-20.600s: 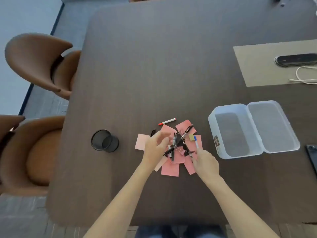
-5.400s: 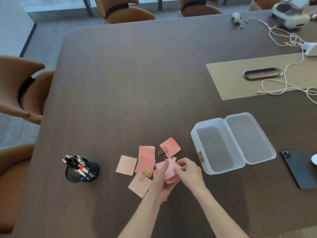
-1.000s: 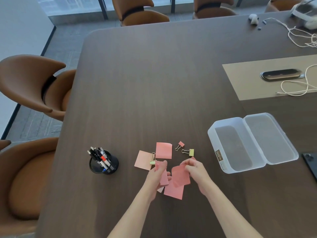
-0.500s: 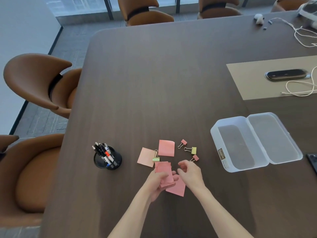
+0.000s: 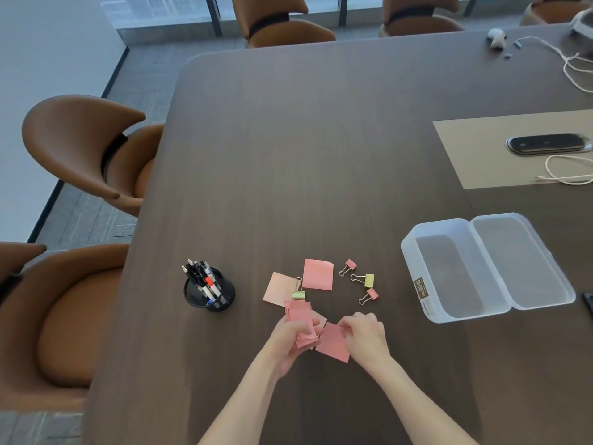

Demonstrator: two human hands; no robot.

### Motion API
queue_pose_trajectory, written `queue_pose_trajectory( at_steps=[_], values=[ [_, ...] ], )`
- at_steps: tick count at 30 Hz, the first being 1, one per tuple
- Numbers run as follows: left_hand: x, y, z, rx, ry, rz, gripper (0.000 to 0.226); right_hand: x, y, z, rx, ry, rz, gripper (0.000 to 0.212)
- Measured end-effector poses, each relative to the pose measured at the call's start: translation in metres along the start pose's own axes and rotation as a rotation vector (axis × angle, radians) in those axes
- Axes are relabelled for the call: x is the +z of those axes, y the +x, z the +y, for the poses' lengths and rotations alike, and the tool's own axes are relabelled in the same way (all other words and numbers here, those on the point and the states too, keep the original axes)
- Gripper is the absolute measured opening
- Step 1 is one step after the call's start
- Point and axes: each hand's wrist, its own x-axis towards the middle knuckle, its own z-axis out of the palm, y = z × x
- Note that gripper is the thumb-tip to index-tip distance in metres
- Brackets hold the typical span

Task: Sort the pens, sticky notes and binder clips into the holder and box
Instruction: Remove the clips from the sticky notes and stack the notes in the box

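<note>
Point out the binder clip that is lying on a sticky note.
The yellow-green binder clip beside the left hand; it overlaps the pale pink sticky note. The other three lie on bare table.

The left hand (image 5: 290,340) covers the lower part of the stack of pink notes (image 5: 300,316), so their number cannot be counted. The right hand (image 5: 364,337) hides one edge of a single pink note (image 5: 332,343); whether the fingers pinch it or only touch it is not clear. The label (image 5: 421,288) on the box (image 5: 417,252) is too small to read. Right of the box, a dark flat thing (image 5: 588,303) is cut by the picture's edge. The pens (image 5: 202,279) in the holder (image 5: 221,301) overlap, so their count is uncertain. Far behind the box, white cables (image 5: 574,67) leave the frame.
</note>
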Motion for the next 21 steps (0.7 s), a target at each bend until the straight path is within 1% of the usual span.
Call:
queue_pose_trajectory(
  at_steps=[2, 5, 7, 8, 10, 12, 16, 19, 21],
  values=[
    [-0.001, 0.001, -0.003, 0.012, 0.106, -0.023, 0.043, -0.012, 0.006, 0.005, -0.006, 0.075, -0.03, 0.032],
    [0.001, 0.001, -0.004, 0.031, 0.329, -0.124, 0.058, -0.03, 0.013, 0.008, -0.091, 0.169, -0.07, 0.022],
    [0.005, 0.001, -0.004, 0.016, 0.392, -0.156, 0.068, -0.041, 0.014, 0.005, -0.153, 0.297, -0.134, 0.022],
    [0.007, 0.001, -0.004, 0.009, 0.412, -0.16, 0.069, -0.045, 0.014, 0.001, -0.176, 0.341, -0.16, 0.022],
    [0.013, -0.002, -0.003, 0.015, 0.418, -0.186, 0.06, -0.05, 0.014, -0.008, -0.195, 0.371, -0.188, 0.019],
    [0.016, -0.004, -0.003, 0.027, 0.376, -0.207, 0.056, -0.053, 0.015, -0.016, -0.188, 0.396, -0.203, 0.016],
    [0.013, -0.005, -0.002, 0.017, 0.273, -0.186, 0.046, -0.05, 0.014, -0.026, -0.173, 0.41, -0.199, 0.016],
    [0.005, -0.002, -0.004, -0.007, 0.234, -0.155, 0.053, -0.045, 0.012, -0.033, -0.172, 0.443, -0.152, 0.012],
    [0.0, -0.001, -0.003, -0.015, 0.224, -0.14, 0.048, -0.041, 0.012, -0.038, -0.153, 0.473, -0.08, 0.011]
  ],
)
